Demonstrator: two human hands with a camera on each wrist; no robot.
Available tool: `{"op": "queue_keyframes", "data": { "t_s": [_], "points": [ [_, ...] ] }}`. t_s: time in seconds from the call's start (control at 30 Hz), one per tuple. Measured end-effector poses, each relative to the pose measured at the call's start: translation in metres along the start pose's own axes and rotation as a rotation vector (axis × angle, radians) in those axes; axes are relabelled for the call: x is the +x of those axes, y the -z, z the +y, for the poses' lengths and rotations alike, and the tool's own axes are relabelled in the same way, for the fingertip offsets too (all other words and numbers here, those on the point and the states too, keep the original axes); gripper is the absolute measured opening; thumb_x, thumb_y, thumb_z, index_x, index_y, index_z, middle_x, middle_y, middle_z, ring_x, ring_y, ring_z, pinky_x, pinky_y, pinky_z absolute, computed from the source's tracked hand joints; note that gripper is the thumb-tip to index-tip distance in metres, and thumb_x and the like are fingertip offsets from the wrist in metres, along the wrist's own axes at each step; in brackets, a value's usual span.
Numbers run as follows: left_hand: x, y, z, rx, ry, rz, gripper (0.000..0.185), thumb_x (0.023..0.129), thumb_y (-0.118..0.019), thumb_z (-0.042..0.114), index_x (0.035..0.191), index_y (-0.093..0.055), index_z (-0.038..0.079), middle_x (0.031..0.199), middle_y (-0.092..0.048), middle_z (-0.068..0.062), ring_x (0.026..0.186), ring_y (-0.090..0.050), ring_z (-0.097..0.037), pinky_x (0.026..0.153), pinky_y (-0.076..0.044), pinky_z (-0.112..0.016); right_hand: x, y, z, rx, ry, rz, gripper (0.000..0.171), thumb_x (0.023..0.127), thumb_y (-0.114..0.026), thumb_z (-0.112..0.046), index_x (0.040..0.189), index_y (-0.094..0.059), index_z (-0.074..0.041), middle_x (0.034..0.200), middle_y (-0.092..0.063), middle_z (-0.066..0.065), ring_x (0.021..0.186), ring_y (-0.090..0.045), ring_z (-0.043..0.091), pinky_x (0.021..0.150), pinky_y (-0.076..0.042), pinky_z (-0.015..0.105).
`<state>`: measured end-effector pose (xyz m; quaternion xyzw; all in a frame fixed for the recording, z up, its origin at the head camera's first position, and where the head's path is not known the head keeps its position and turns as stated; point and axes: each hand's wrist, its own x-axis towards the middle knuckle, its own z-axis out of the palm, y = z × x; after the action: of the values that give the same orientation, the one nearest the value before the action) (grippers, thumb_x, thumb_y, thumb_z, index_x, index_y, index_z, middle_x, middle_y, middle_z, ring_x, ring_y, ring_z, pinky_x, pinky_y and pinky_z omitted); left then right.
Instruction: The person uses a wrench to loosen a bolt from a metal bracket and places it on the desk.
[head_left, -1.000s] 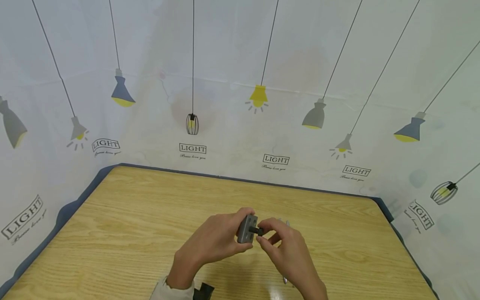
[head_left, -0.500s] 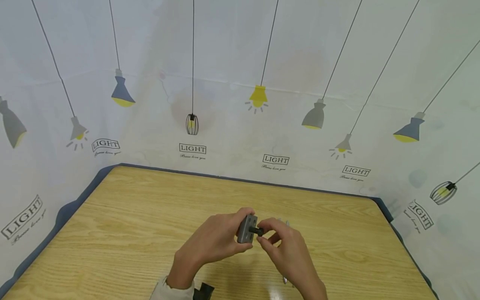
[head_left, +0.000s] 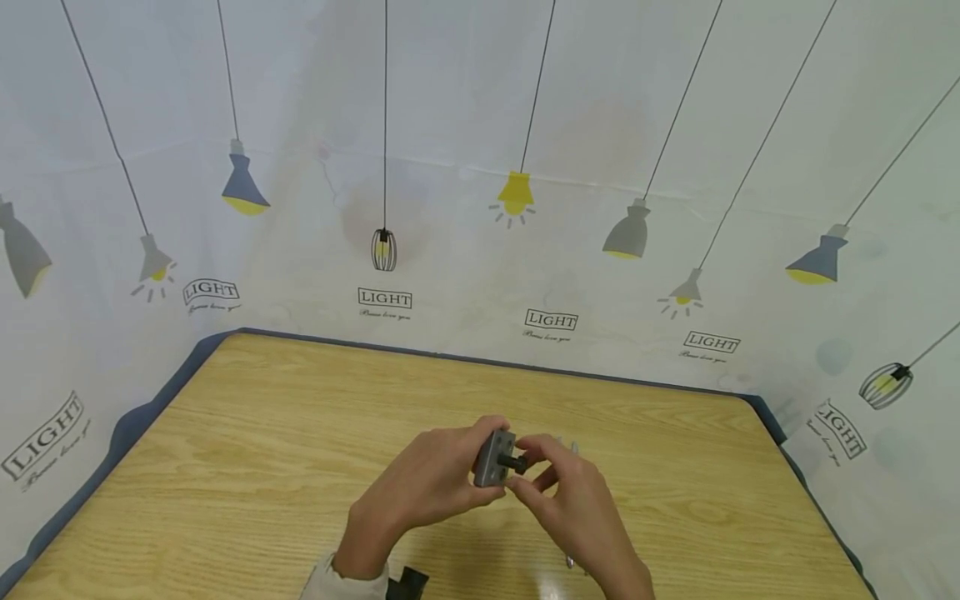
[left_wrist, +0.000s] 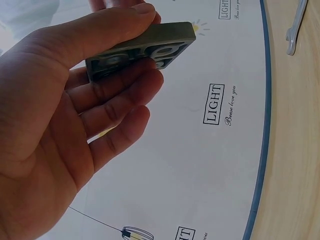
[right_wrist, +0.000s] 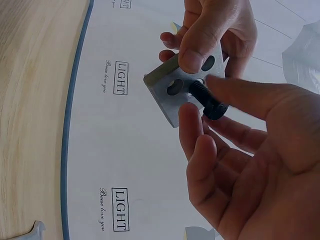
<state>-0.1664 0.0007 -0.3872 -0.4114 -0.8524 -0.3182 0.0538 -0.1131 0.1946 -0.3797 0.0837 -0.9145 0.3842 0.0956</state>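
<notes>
A grey metal plate with several round holes (head_left: 489, 468) is held up over the table by my left hand (head_left: 431, 479). The thumb lies along one edge in the left wrist view, with fingers behind the plate (left_wrist: 165, 34). A black bolt (right_wrist: 204, 100), its thread partly showing, sticks out of a hole in the plate's face. My right hand (head_left: 577, 492) has thumb and index finger curled around the bolt from opposite sides, fingertips close to the plate. The bolt head faces the right palm.
A wooden table (head_left: 300, 417) with a blue edge lies beneath the hands. Silver metal tools, one wrench-like (left_wrist: 296, 30), lie on it, partly behind the right hand. A black object (head_left: 408, 582) is beside the left sleeve. White printed cloth (head_left: 465, 275) surrounds the table.
The right thumb and index finger have shifted slightly along the bolt toward the plate, and more of the bolt head shows. The left hand and the plate stay in place.
</notes>
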Motion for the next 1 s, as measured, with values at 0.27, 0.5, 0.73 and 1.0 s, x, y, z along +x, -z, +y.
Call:
{"op": "queue_keyframes", "data": {
  "t_s": [0.27,0.5,0.73,1.0],
  "points": [
    [-0.0006,0.0011,-0.0008,0.011,-0.009,0.012,0.057,0.083,-0.082,0.024,0.13,-0.052,0.014,0.092,-0.068,0.007,0.069,-0.056,-0.001,0.065,-0.048,-0.018,0.001,0.0004,-0.0018,0.061,-0.137,-0.003,0.021,0.095,-0.065,-0.038,0.102,-0.071,-0.019,0.093,-0.07,-0.004,0.063,-0.062,0.006,0.055,-0.047,0.025],
    [-0.0005,0.0002,-0.0009,0.015,-0.005,0.011,0.056,0.082,-0.082,0.025,0.128,-0.052,0.014,0.088,-0.065,0.009,0.066,-0.052,0.0,0.063,-0.046,-0.018,0.0021,-0.0011,-0.0008,0.048,-0.143,-0.04,0.023,0.096,-0.062,-0.039,0.097,-0.073,-0.019,0.084,-0.069,-0.007,0.062,-0.06,0.006,0.056,-0.047,0.025],
    [0.0001,-0.0007,0.0012,0.014,0.003,-0.002,0.057,0.082,-0.083,0.026,0.128,-0.052,0.015,0.089,-0.064,0.01,0.068,-0.053,0.001,0.065,-0.048,-0.019,0.0016,-0.0012,-0.0009,0.047,-0.132,-0.033,0.023,0.096,-0.064,-0.037,0.095,-0.074,-0.016,0.078,-0.068,-0.008,0.061,-0.06,0.006,0.057,-0.047,0.024],
    [0.0003,0.0002,0.0018,0.009,0.009,-0.008,0.057,0.082,-0.082,0.026,0.129,-0.052,0.015,0.091,-0.066,0.009,0.068,-0.054,0.001,0.066,-0.048,-0.019,0.0014,-0.0005,-0.0015,0.049,-0.117,-0.029,0.02,0.095,-0.065,-0.036,0.094,-0.073,-0.017,0.081,-0.071,-0.006,0.064,-0.063,0.01,0.059,-0.049,0.024]
  ]
}}
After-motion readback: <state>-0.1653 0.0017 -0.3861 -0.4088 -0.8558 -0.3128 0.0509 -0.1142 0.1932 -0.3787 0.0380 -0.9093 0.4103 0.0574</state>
